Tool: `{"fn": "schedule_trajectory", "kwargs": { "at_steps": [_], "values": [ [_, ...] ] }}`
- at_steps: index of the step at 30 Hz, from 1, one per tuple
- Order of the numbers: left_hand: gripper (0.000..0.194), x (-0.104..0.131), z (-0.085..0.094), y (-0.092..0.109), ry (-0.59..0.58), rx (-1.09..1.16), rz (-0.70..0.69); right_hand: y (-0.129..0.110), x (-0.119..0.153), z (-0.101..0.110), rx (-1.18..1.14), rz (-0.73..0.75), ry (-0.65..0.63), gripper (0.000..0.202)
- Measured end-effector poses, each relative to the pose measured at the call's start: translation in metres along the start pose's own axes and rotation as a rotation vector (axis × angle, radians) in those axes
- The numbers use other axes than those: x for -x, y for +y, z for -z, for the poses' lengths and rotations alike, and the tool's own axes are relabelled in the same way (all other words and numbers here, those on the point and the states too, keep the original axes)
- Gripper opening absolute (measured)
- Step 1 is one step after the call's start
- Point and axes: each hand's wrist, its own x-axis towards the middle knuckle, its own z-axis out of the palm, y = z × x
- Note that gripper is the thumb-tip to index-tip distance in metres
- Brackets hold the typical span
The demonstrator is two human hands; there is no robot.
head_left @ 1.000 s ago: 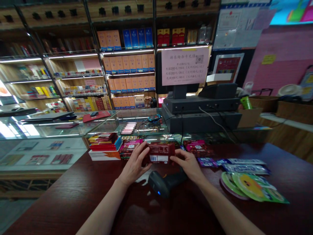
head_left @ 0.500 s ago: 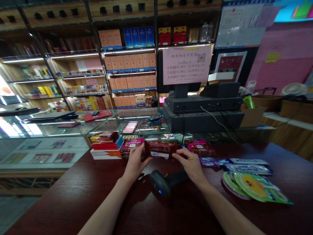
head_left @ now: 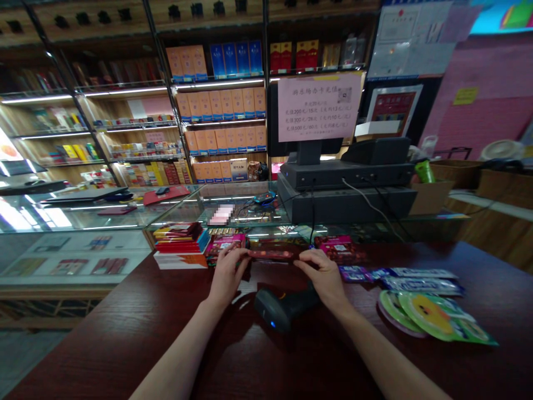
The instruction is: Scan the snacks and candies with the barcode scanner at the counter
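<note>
A dark red snack packet is stretched between my two hands, its narrow side facing me. My left hand pinches its left end, and my right hand pinches the right end. Below it on the dark wooden table lies a black barcode scanner with a blue light, its handle partly behind my right hand. Pink packets sit behind my left hand, and another pink packet is behind my right hand.
Left of my hands stands a stack of boxes and packets. Purple packets, long blue-white packets and green duck packages lie on the right. Behind are a glass counter, a monitor with a paper sign and shelves.
The dark red packet has tipped between my hands: its broad labelled face was visible before, and now a narrow side shows. Both hands keep hold of it.
</note>
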Motion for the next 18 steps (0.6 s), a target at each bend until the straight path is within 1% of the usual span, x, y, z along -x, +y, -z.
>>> {"fn": "schedule_trajectory", "kwargs": {
  "at_steps": [2, 4, 7, 11, 14, 18],
  "values": [
    [0.011, -0.001, 0.003, 0.003, 0.013, 0.015, -0.022, 0.001, 0.000, 0.000, 0.026, 0.012, 0.007, 0.025],
    [0.012, -0.003, 0.007, 0.005, 0.027, 0.029, -0.032, 0.002, 0.001, 0.001, 0.033, 0.007, -0.014, 0.024],
    [0.014, -0.003, 0.009, 0.007, 0.031, 0.067, -0.066, 0.003, 0.002, 0.001, -0.012, -0.024, -0.062, 0.020],
    [0.016, -0.002, 0.010, 0.007, 0.026, 0.109, -0.120, 0.004, 0.003, 0.000, -0.051, -0.082, -0.080, 0.020],
    [0.018, -0.004, 0.013, 0.008, 0.035, 0.139, -0.131, 0.005, 0.004, 0.001, -0.016, -0.094, -0.081, 0.022],
    [0.019, -0.006, 0.016, 0.011, 0.029, 0.194, -0.128, 0.004, 0.004, 0.001, 0.008, -0.107, -0.114, 0.025]
  ]
}}
